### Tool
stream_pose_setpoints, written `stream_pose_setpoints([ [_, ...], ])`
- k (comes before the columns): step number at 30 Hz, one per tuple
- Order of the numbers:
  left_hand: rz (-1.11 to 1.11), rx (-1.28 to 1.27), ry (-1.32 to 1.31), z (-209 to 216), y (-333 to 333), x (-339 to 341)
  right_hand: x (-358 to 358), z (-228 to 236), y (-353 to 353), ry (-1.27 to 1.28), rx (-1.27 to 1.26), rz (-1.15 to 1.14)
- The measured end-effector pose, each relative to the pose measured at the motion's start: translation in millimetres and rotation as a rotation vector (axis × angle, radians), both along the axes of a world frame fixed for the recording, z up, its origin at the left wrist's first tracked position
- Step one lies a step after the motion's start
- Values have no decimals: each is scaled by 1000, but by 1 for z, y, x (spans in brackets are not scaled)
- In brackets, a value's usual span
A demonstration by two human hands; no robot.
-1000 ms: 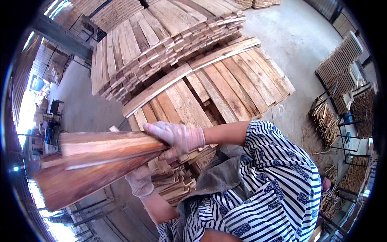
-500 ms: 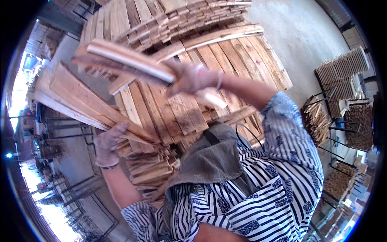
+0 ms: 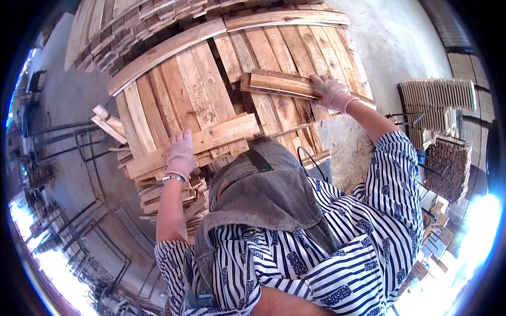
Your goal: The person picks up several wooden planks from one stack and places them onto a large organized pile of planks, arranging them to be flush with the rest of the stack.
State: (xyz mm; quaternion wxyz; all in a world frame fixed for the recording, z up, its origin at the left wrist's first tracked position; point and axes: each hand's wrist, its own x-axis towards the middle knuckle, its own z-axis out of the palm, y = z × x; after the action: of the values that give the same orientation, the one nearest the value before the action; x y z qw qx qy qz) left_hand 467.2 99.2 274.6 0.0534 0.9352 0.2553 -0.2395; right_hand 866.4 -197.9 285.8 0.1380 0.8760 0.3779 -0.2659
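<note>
My left hand (image 3: pixel 180 155), in a pale glove, lies over a long wooden plank (image 3: pixel 224 135) set crosswise along the near edge of the board stack. Its fingers are stretched out, reaching past the plank's far side. My right hand (image 3: pixel 333 95), also gloved, is closed on the right end of a small bunch of narrow wooden boards (image 3: pixel 279 84). That bunch lies slanted over the right part of the stack (image 3: pixel 197 79), whose boards run side by side away from me.
Another tall stack of boards (image 3: pixel 142 26) rises at the far left. Loose wood pieces (image 3: pixel 110 124) jut out left of the near stack, with shorter offcuts (image 3: pixel 195 197) below. Bundled slats (image 3: pixel 435 102) stand at the right, and metal frames (image 3: pixel 87 150) at the left.
My right hand has moved right and lowered its boards onto the stack. The fan of boards in my left hand is gone; that hand now rests on a crosswise plank. My view has shifted.
</note>
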Motion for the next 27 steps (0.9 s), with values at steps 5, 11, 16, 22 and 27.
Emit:
stream_pose_setpoints([
  [5, -56, -70, -6, -4, 15, 1, 12, -33, 4, 89, 100, 203],
  [11, 32, -59, -57, 2, 11, -3, -7, -25, 0, 31, 247, 278],
  [16, 56, -10, -57, -21, 12, -7, -14, -13, 13, 74, 96, 160],
  [22, 227, -74, -209, -34, 8, 6, 16, 2, -27, 55, 272, 171],
  [27, 105, 15, -154, -17, -3, 9, 40, 23, -58, -47, -50, 228],
])
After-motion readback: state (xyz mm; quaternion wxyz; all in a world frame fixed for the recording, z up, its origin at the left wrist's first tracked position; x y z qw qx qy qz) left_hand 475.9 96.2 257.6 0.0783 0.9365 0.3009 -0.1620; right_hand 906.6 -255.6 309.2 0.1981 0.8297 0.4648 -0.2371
